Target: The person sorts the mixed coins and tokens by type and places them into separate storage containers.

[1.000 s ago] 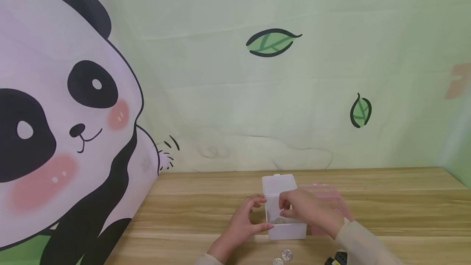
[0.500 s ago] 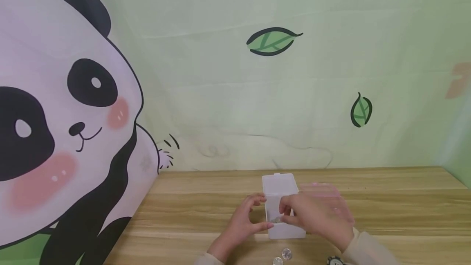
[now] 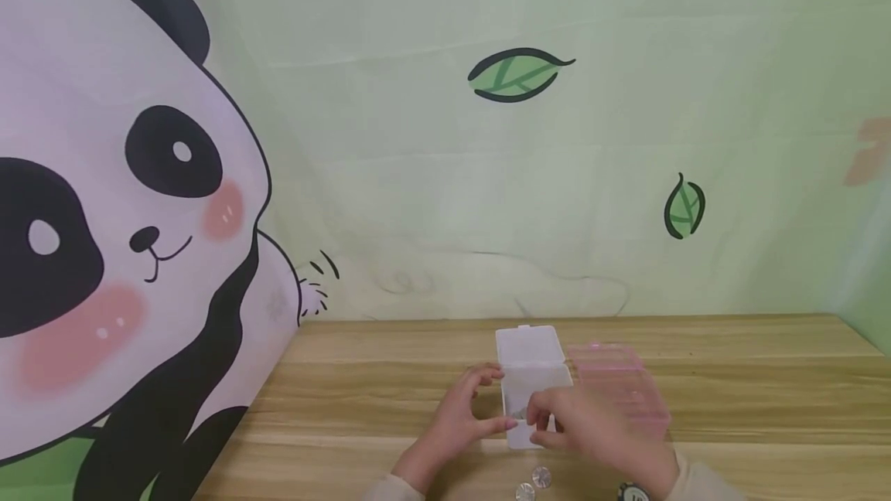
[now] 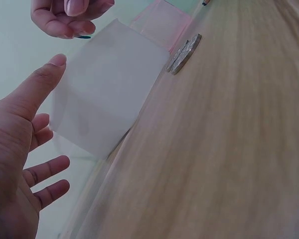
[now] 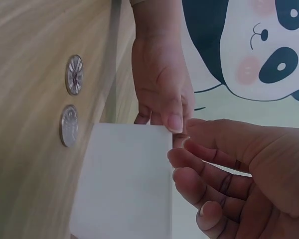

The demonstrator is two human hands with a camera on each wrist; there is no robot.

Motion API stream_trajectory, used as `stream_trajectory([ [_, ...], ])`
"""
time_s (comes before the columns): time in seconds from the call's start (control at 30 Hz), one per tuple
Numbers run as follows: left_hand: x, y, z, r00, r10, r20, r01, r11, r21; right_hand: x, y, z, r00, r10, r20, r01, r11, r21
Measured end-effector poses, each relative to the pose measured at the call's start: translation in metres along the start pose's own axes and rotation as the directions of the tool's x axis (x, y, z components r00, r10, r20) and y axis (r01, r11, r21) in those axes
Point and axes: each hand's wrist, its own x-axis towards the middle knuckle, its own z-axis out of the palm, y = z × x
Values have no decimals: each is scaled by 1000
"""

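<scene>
A white lidded box (image 3: 536, 381) stands on the table, its lid (image 3: 530, 346) tipped back on the far side. Some silvery coins (image 3: 519, 413) show inside it. My left hand (image 3: 461, 412) holds the box at its left side, thumb on the near corner and fingers farther back. Over the near right part of the box is my right hand (image 3: 581, 420). In the right wrist view its fingers (image 5: 189, 184) are loosely curled, and nothing shows between them. Two silver coins (image 5: 74, 74) lie on the table before the box.
A translucent pink case (image 3: 626, 385) lies right of the white box, partly behind my right forearm. A round dark object (image 3: 633, 492) shows at the bottom edge beneath that arm. Behind the wooden table (image 3: 369, 393) hangs a panda backdrop (image 3: 390, 176).
My right hand has drawn back from inside the box towards its near right edge, uncovering more of the interior. The left hand keeps its hold.
</scene>
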Motion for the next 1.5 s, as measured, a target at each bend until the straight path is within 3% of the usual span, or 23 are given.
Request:
stream_trajectory([
  [0.47, 0, -1, -1, 1000, 21, -3, -21, 1000, 5, -12, -3, 13, 1000, 6, 11, -6, 1000, -13],
  [0.93, 0, 1, -2, 1000, 10, 7, -10, 1000, -9, -27, 0, 27, 987, 144, 78, -151, 984, 97],
  [1.5, -1, 0, -1, 1000, 14, -3, -14, 1000, -5, -27, 7, 39, 995, 81, 63, -78, 996, -42],
])
